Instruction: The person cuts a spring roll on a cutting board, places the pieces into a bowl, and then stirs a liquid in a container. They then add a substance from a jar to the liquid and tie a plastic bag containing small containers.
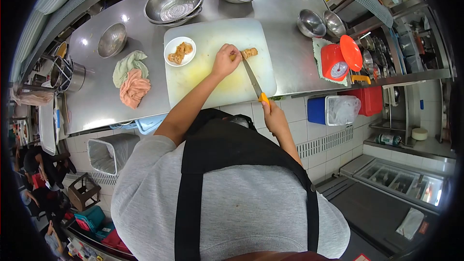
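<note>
Right-hand grip (274, 115) is clamped on the yellow handle of the knife (253, 78); the blade extends forward across the cutting board (234, 94) to the brown food (250, 52). Left-hand grip (225, 61) has its fingers drawn together beside the blade tip, at the left end of the food; whether they clamp it cannot be told. On the board's left side, a white bowl (169, 47) contains brown pieces (180, 53). The board lies on the metal counter (290, 65).
</note>
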Available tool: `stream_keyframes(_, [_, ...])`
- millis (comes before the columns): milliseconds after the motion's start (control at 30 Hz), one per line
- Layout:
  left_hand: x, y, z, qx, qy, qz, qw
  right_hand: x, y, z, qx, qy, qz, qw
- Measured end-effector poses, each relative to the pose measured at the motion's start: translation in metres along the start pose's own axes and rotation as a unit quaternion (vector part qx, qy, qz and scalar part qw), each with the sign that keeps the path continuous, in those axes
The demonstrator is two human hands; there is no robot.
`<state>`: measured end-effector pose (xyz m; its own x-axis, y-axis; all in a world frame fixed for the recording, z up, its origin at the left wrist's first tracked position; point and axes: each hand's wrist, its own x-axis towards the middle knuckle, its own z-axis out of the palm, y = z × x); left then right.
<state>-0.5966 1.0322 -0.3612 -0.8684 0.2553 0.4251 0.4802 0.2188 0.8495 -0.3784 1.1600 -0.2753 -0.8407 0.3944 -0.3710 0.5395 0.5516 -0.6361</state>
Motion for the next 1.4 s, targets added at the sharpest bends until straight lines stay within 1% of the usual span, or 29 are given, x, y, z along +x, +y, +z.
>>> stream_keyframes(67, [0.0,0.003,-0.009,-0.004,0.003,0.01,1.0,-0.003,-0.005,-0.006,-0.029,0.03,-0.019,0.999])
stream_keyframes(133, [-0.004,0.004,-0.018,0.06,-0.041,0.039,0.997,-0.006,-0.015,-0.01,-0.03,0.027,-0.017,0.999])
stream_keyframes(167, [-0.005,0.004,-0.021,0.062,-0.043,0.038,0.996,-0.007,-0.019,-0.009,-0.031,0.023,-0.018,0.999])
stream_keyframes(233, [-0.005,0.003,-0.023,0.076,-0.057,0.076,0.992,-0.008,-0.021,-0.007,-0.038,0.02,-0.02,0.999])
stream_keyframes(367, [-0.003,0.004,-0.025,0.083,-0.059,0.092,0.99,-0.004,-0.015,-0.002,-0.062,0.021,-0.038,0.997])
stream_keyframes(433, [-0.003,0.002,-0.026,0.06,-0.087,0.089,0.99,0.012,-0.012,0.008,-0.073,0.015,-0.042,0.996])
stream_keyframes(467, [-0.003,0.001,-0.027,0.06,-0.088,0.087,0.991,0.022,-0.011,0.015,-0.082,0.011,-0.041,0.996])
stream_keyframes(533, [-0.002,-0.001,-0.024,0.077,-0.081,0.113,0.987,0.052,-0.019,0.03,-0.05,0.004,-0.069,0.996])
stream_keyframes(633, [-0.005,-0.001,-0.022,0.059,-0.062,0.104,0.991,0.08,-0.036,0.043,-0.067,0.029,-0.088,0.994])
stream_keyframes(667, [-0.005,-0.001,-0.022,0.06,-0.064,0.106,0.99,0.077,-0.034,0.043,-0.064,0.03,-0.088,0.994])
stream_keyframes(733, [-0.004,-0.003,-0.022,0.037,-0.058,0.057,0.996,0.062,-0.026,0.037,-0.051,0.022,-0.074,0.996])
stream_keyframes(833, [-0.005,-0.001,-0.028,0.019,-0.063,0.055,0.996,0.033,-0.016,0.014,-0.067,0.003,-0.064,0.996])
stream_keyframes(900, [-0.008,-0.001,-0.031,0.025,-0.064,0.058,0.996,0.019,-0.021,0.004,-0.067,0.001,-0.051,0.996])
stream_keyframes(967, [-0.01,-0.002,-0.033,0.035,-0.063,0.063,0.995,0.009,-0.027,0.0,-0.066,-0.001,-0.042,0.997])
stream_keyframes(1033, [-0.011,-0.002,-0.034,0.019,-0.054,0.04,0.998,0.004,-0.031,-0.001,-0.071,0.001,-0.037,0.997])
stream_keyframes(1100, [-0.01,-0.002,-0.034,0.022,-0.06,0.039,0.997,0.003,-0.031,-0.001,-0.074,-0.002,-0.038,0.997])
stream_keyframes(1167, [-0.011,-0.002,-0.034,0.025,-0.064,0.037,0.997,0.002,-0.032,-0.002,-0.077,-0.008,-0.041,0.996])
stream_keyframes(1267, [-0.011,-0.003,-0.033,0.02,-0.044,0.044,0.998,0.005,-0.032,-0.002,-0.087,-0.018,-0.042,0.995])
stream_keyframes(1333, [-0.01,-0.005,-0.032,0.041,-0.044,0.084,0.995,0.015,-0.025,0.006,-0.099,-0.012,-0.051,0.994])
stream_keyframes(1367, [-0.01,-0.005,-0.032,0.041,-0.046,0.083,0.995,0.024,-0.021,0.014,-0.098,-0.013,-0.049,0.994])
stream_keyframes(1400, [-0.01,-0.004,-0.032,0.045,-0.046,0.061,0.996,0.037,-0.019,0.024,-0.093,-0.01,-0.07,0.993])
